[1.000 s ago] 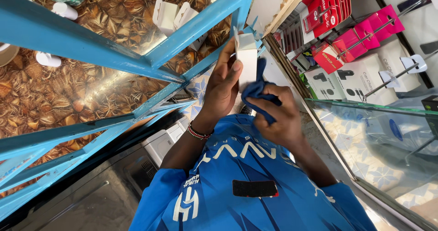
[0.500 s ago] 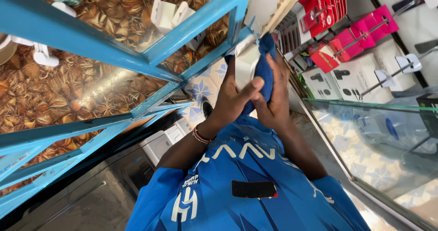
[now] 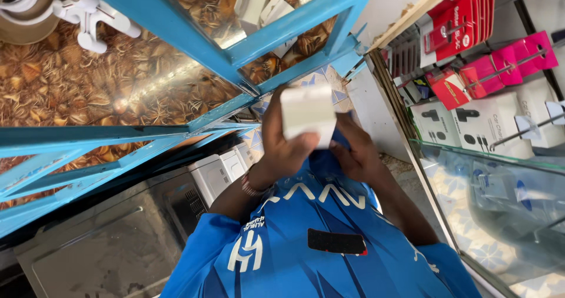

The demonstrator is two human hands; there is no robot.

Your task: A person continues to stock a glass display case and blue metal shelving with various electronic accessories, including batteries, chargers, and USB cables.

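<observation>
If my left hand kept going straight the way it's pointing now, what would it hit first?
The left hand, holding a white box, points up toward the blue metal frame of the glass counter. That frame probably comes first, though depth is hard to judge.

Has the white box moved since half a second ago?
Yes. The white box, in the left hand, now covers the blue cloth, lower against the blue frame.

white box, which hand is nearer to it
Left. The left hand grips the white box in its fingers; the right hand is beside and below it, on a blue cloth.
</observation>
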